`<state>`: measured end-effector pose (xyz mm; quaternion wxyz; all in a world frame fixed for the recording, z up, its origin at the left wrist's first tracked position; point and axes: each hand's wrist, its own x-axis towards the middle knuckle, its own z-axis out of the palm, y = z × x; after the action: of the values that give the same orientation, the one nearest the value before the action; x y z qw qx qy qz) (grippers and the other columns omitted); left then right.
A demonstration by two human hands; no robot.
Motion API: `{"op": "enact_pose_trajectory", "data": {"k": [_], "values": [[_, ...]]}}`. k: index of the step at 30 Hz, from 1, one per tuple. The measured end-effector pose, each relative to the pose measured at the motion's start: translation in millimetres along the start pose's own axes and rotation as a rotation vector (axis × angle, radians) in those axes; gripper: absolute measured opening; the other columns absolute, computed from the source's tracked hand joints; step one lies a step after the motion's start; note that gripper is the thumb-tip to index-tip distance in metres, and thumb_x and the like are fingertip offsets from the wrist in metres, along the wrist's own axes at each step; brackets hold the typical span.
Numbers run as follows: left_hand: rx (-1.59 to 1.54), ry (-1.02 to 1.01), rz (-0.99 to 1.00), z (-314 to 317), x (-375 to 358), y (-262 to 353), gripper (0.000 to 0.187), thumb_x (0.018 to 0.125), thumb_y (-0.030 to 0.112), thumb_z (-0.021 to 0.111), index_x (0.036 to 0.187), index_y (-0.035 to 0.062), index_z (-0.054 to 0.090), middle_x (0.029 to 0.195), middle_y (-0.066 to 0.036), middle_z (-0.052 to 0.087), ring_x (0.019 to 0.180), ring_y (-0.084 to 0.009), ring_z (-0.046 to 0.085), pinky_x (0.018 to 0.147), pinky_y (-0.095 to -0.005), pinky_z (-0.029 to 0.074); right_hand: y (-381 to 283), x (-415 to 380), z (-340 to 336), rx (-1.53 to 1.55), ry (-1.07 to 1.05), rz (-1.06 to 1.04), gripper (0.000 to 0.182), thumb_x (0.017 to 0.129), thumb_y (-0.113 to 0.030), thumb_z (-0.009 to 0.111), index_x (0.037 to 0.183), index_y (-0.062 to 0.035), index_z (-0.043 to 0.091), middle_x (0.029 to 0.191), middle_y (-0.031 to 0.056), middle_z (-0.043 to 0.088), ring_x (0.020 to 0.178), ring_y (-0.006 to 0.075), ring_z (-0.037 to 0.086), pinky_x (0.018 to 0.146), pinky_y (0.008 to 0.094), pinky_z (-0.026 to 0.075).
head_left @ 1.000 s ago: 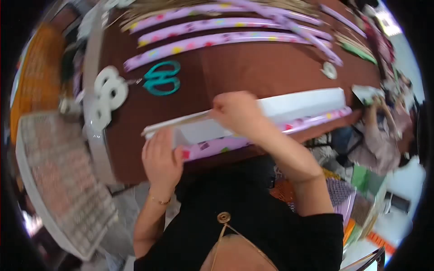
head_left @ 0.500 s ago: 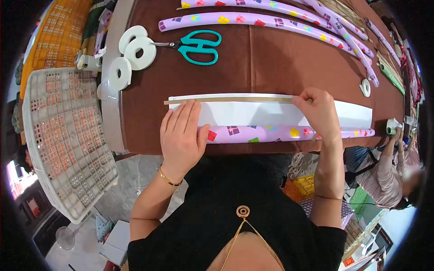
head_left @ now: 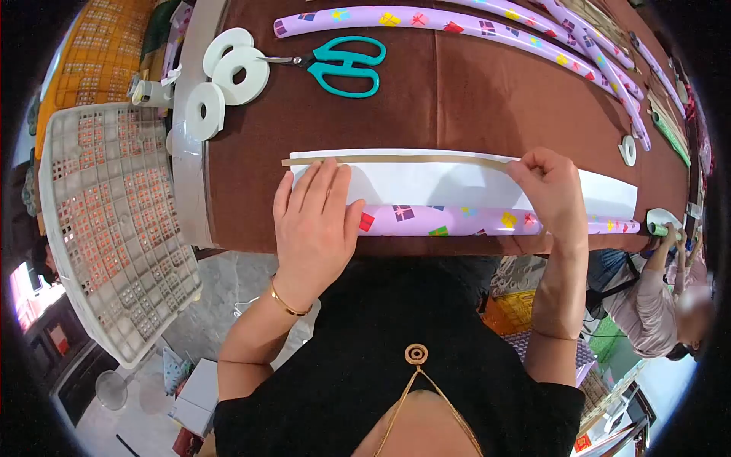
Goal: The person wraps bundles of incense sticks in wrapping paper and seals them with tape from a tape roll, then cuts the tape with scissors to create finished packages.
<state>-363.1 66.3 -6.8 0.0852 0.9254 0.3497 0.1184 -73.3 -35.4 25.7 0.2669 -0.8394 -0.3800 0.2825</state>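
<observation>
My left hand [head_left: 314,221] lies flat, fingers stretched out, on the left end of a partly unrolled sheet of gift wrap. Its fingertips touch a thin brown strip [head_left: 426,158] along the far edge of the sheet's white underside [head_left: 457,186]. Closed in a pinch, my right hand [head_left: 550,190] holds the strip at its right part; the exact grip is hidden by the fingers. Nearest me, the rest of the gift wrap forms a lilac roll [head_left: 449,219] with printed presents, partly covered by both hands.
Teal-handled scissors [head_left: 346,67] rest against white tape rolls [head_left: 241,76] at the table's left. More lilac rolls [head_left: 426,20] lie at the back. A small tape roll [head_left: 627,150] sits at right. A plastic crate [head_left: 114,228] stands left; another person [head_left: 647,305] works at right.
The whole view has shifted a little, so the table items sit slightly higher and further right. Both hands keep nearly the same places on the sheet and strip.
</observation>
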Motion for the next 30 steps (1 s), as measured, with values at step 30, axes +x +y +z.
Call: {"op": "enact_pose_trajectory", "data": {"k": [30], "values": [[-0.208, -0.078, 0.132, 12, 33, 46, 0.066, 0.081, 0.048, 0.07, 0.127, 0.0016, 0.056, 0.123, -0.016, 0.055, 0.115, -0.0337, 0.051, 0.102, -0.0492, 0.037, 4, 6, -4, -0.052, -0.076, 0.064, 0.021, 0.084, -0.013, 0.068, 0.072, 0.0028, 0.06, 0.058, -0.0035, 0.049, 0.056, 0.0024, 0.041, 0.048, 0.0242, 0.031]]}}
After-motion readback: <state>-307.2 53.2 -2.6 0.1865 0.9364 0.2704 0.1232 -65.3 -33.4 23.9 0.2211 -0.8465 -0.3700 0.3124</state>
